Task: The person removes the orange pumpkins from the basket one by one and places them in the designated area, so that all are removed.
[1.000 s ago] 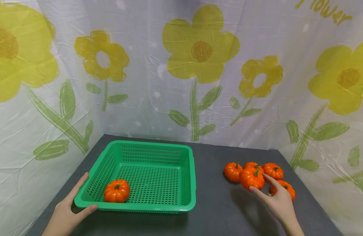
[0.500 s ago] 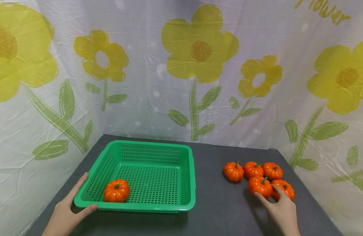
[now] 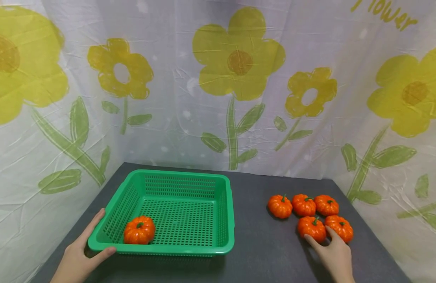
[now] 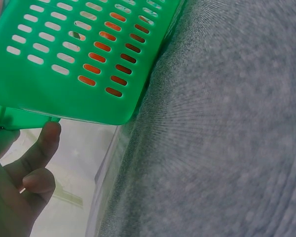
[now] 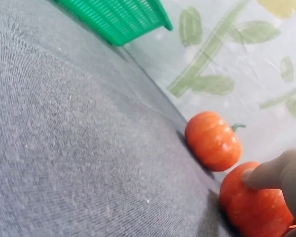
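Observation:
My left hand (image 3: pixel 80 249) grips the near left corner of a green perforated plastic basket (image 3: pixel 175 249), thumb along the front rim and fingers at the left side. The left wrist view shows fingertips (image 4: pixel 49 136) just below the basket's rim. One small orange pumpkin (image 3: pixel 139 230) sits inside by the front wall, and its colour shows through the wall's slots. On the right, my right hand (image 3: pixel 333 251) holds another small pumpkin (image 3: pixel 311 228) between thumb and fingers, low at the table. In the right wrist view the thumb (image 5: pixel 266 175) presses on this pumpkin's side.
Several more pumpkins, such as the leftmost one (image 3: pixel 279 206) and the one at the right (image 3: pixel 340 228), cluster around the held one. The dark grey table (image 3: pixel 253 236) lies between basket and pumpkins. A white flower-printed curtain (image 3: pixel 175 129) encloses the back and sides.
My right hand has brought the pumpkin right and down, from above the cluster to table level in front of it. The left hand and basket have stayed in place.

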Available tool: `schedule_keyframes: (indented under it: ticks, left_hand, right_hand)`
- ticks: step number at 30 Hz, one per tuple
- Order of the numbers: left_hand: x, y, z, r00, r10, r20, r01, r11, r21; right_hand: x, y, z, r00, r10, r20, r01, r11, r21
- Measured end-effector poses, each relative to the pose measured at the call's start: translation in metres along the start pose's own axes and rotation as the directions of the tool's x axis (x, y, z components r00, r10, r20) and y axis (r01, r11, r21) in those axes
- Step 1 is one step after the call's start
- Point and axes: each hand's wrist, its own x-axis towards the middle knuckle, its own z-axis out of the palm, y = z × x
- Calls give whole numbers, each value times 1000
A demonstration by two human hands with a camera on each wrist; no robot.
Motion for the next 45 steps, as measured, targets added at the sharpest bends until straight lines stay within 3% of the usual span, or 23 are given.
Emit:
schedule_keyframes:
  ticks: [20,27,35,45]
  left_hand:
    - [0,-3,-1,1000,18,-21,-17,999,38]
    - [0,2,-2,1000,-4,26,4,1000,-14]
    - [-1,1,-1,1000,7,12,-6,1000,-13]
    - [-1,2,-1,1000,2,15,-1,1000,-23]
  right_hand:
    - [0,7,9,1000,21,-13,-21,999,-35]
    - [1,7,11,1000,20,-5,-20,998,-55]
    - [1,6,8,999,39,36,-36,997,-72]
    - [-2,1,6,999,48,-25,-50,996,-80]
